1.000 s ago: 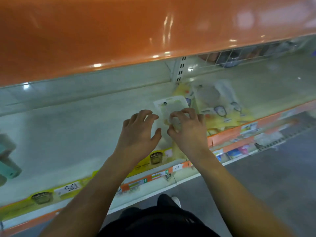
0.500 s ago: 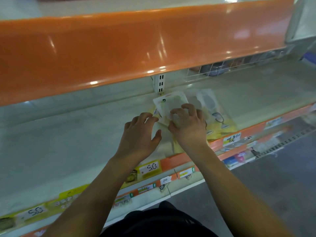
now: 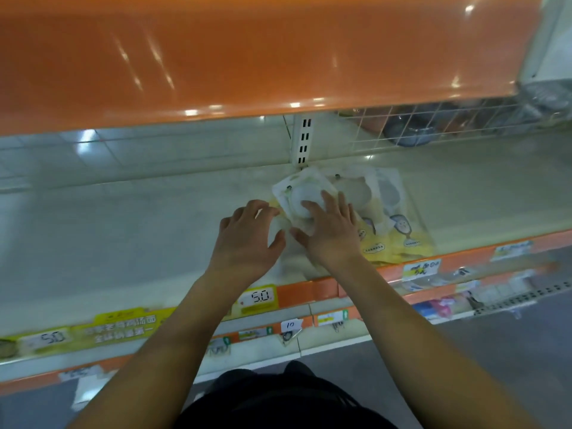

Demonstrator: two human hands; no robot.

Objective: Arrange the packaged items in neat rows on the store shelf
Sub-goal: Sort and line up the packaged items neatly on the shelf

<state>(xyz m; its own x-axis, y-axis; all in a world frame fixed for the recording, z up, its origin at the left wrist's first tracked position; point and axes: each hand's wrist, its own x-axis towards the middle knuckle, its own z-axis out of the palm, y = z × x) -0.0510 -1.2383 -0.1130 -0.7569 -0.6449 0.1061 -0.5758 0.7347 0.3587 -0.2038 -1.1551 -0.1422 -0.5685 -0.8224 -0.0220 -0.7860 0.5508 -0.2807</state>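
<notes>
I see a glossy orange shelf front (image 3: pixel 247 57) overhead catching ceiling-light glints. Behind it stand a slotted white upright (image 3: pixel 305 140) and, to the right, a wire grid panel (image 3: pixel 433 128). Grey floor (image 3: pixel 495 351) lies near right.

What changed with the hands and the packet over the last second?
The right hand uncurled: its fingers now lie flat on the top packet, which it gripped before. The left hand stays curled at the packet's left edge. The yellow packets beside it stayed put.

Pale shelf (image 3: pixel 139 230); blurred, seemingly overlapping packets (image 3: pixel 387 205).
</notes>
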